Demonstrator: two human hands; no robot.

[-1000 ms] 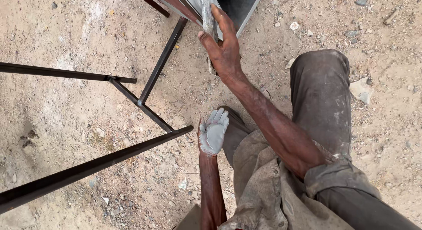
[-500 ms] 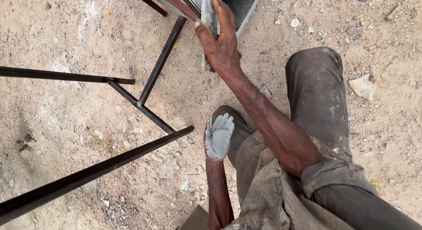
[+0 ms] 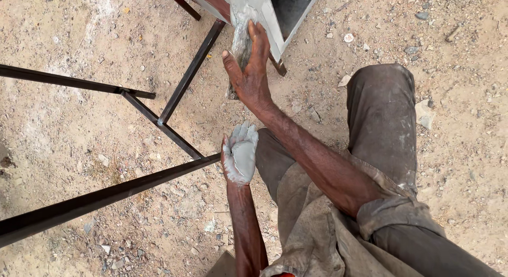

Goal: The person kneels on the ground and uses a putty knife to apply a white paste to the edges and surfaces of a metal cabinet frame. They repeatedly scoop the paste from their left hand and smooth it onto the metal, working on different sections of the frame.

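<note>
Your right hand lies flat against the grey-coated leg of the metal frame at 12 o'clock. The fingers are extended and pressed along the leg, thumb spread to the left; this grip spreads grey paste rather than clamping. Your left hand hovers lower, near centre, palm up and open, fingers together, so the paste coating the palm stays within reach. Dark steel bars cross the sandy ground from 9 o'clock. Your bent knee sits at 3 o'clock, steadying your crouch.
</note>
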